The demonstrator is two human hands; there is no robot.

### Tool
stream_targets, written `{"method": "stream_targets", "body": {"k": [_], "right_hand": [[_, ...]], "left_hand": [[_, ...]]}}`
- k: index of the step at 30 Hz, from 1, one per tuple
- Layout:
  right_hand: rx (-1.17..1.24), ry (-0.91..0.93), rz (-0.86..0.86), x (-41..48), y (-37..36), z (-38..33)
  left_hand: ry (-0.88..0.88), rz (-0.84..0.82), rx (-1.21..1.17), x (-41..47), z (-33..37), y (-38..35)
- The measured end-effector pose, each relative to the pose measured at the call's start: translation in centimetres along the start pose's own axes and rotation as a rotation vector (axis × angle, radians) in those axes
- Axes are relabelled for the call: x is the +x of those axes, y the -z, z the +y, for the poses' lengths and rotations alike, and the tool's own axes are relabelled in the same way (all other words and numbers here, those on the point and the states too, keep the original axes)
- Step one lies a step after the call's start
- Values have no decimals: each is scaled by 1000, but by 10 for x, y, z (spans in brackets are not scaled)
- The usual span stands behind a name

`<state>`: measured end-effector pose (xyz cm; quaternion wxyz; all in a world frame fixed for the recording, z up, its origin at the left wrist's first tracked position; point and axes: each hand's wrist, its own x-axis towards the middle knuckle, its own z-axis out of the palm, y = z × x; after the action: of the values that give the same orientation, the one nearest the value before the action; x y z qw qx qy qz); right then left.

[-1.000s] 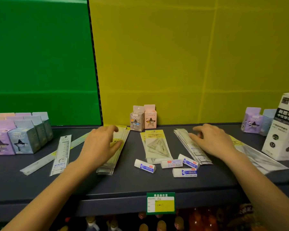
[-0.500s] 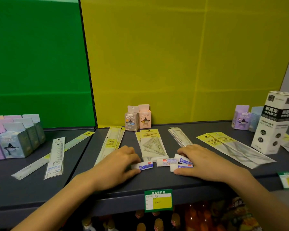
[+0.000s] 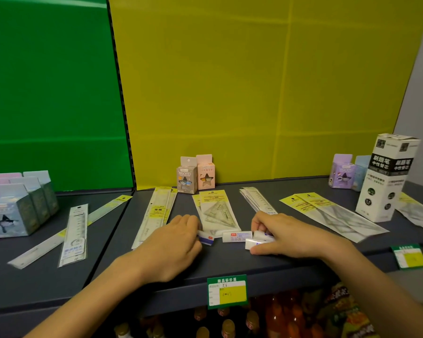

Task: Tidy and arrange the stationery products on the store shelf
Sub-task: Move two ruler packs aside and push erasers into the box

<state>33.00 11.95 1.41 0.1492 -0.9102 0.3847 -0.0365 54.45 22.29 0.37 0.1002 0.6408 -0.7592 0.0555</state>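
The little white erasers (image 3: 237,236) sit in a loose row near the front edge of the shelf (image 3: 230,263), just in front of the set-square pack (image 3: 217,211). The left grip (image 3: 171,245) is curled narrow over the blue-banded eraser (image 3: 207,240) at the left end, fingers on top and thumb at its near edge, so it's pinching that one. The right grip (image 3: 293,236) is cupped round the right-end pair (image 3: 260,240), thumb on the near side and fingers over the top. The middle one lies loose between the two hands. Looks to me like the herding step, getting the strays into one bunch. Next move imo calls for sliding both ends in toward the middle one and squaring them up side by side. Just don't nudge the set-square pack or the ruler packs (image 3: 156,215) nearby, and don't shove anything off the front lip above the price tag (image 3: 227,291).
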Motion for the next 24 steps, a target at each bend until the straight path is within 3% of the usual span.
{"method": "stream_targets", "body": {"k": [7,16,24], "right_hand": [[14,64,79,-8,-7,4],[89,41,201,-21,-5,9],[246,-11,331,-31,-1,18]], "left_hand": [[-6,-50,-54,12,-3,5],[-57,-36,-413,23,11,13],[-157,79,-44,40,41,-9]]}}
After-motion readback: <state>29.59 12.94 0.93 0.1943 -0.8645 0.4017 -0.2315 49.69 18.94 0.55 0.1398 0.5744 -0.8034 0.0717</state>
